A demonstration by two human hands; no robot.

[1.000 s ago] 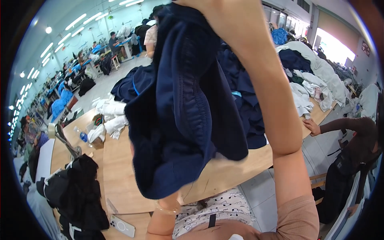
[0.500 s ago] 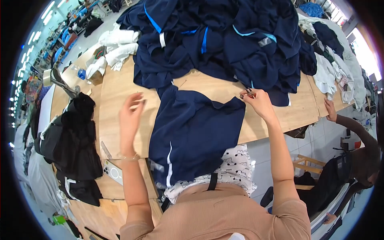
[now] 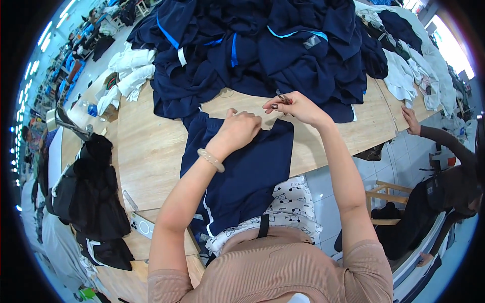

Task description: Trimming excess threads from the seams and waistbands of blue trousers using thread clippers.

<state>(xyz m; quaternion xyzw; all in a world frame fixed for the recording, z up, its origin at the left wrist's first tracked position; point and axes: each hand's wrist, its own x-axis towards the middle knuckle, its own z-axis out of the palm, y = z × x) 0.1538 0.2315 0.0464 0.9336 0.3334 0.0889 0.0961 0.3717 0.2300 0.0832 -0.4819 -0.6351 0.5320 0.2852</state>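
Note:
A navy garment [image 3: 242, 171] with a white stripe lies over the table's near edge and onto my lap. My left hand [image 3: 240, 129] is over its upper edge, fingers curled and pinched together; what is between the fingertips is hidden. Just to the right, my right hand [image 3: 298, 108] grips small dark thread snips [image 3: 284, 97], blades pointing up and left. The two hands are close together but apart, above the far edge of the garment.
A big heap of navy garments [image 3: 298, 65] with blue trims covers the table's far side. Black garments [image 3: 86, 197] hang at left, near a phone [image 3: 143, 224]. White cloths [image 3: 131, 65] lie far left. At right, another person's hand [image 3: 411, 121] touches the wooden table [image 3: 374, 131].
My left hand has swung right from beside the garment to over its upper edge, and its fingers have curled in. My right hand has come left with the snips. The view has shifted slightly.

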